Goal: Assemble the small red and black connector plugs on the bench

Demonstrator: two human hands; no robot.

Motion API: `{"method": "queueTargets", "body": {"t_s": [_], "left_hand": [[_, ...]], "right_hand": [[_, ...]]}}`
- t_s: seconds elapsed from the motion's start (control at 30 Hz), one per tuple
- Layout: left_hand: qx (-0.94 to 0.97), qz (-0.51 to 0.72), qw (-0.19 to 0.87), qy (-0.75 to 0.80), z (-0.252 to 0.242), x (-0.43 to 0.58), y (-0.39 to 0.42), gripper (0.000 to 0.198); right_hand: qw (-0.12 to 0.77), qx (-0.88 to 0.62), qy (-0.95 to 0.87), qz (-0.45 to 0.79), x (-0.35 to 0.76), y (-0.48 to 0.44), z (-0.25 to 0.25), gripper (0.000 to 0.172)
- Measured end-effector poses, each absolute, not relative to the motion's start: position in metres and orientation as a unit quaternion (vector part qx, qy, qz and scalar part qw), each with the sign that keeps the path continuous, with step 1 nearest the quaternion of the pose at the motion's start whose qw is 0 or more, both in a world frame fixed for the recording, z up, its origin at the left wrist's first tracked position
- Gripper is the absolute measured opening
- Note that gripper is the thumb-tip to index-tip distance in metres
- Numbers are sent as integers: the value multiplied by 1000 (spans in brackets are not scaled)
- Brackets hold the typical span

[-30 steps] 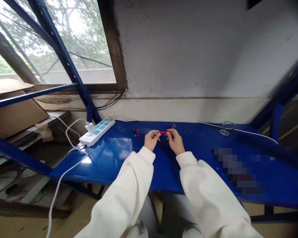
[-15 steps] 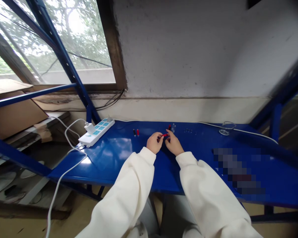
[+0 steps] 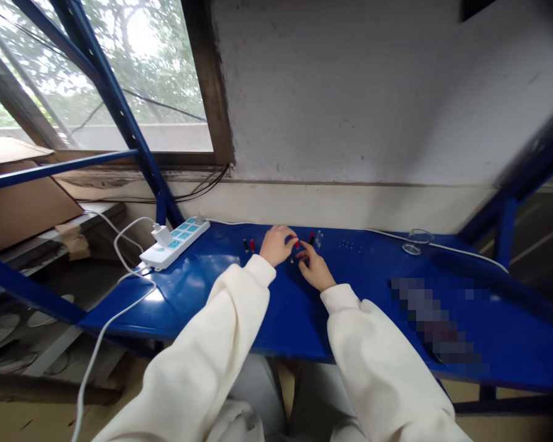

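Note:
Near the middle of the blue table, my left hand pinches a small red tube-like piece between thumb and fingers. My right hand is close beside it, fingers curled, with the index fingertip at the red piece. Whether the right fingers grip something is hidden. A tiny shiny bit shows below the red piece. Left of my hands stand a small black piece and another red piece. Behind my right hand are a red-and-black piece and clear tubes.
A white power strip with a plug and cable lies at the table's left. Several tiny parts sit right of the tubes. A clear round container stands farther right, near a pixelated dark object. Blue posts frame both sides.
My hands have shifted slightly left. The red piece has turned from lying sideways to more upright. My left hand has risen over it, and my right hand has dropped a little lower.

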State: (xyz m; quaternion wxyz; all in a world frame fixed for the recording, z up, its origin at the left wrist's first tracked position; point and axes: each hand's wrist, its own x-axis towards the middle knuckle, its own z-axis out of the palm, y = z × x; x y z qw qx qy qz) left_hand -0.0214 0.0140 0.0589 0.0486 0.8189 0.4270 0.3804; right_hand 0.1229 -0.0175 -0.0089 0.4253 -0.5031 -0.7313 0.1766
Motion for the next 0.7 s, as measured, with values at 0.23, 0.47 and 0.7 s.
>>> {"method": "queueTargets", "body": {"t_s": [0.23, 0.47, 0.7], "left_hand": [[780, 285, 13, 557, 89, -69, 46, 8], [766, 229, 24, 600, 64, -98, 49, 7], [755, 215, 38, 618, 51, -107, 52, 9]], "right_hand": [[420, -527, -719, 173, 125, -16, -8, 52], [420, -525, -719, 177, 124, -14, -14, 47], [420, -528, -719, 168, 125, -13, -15, 44]]}}
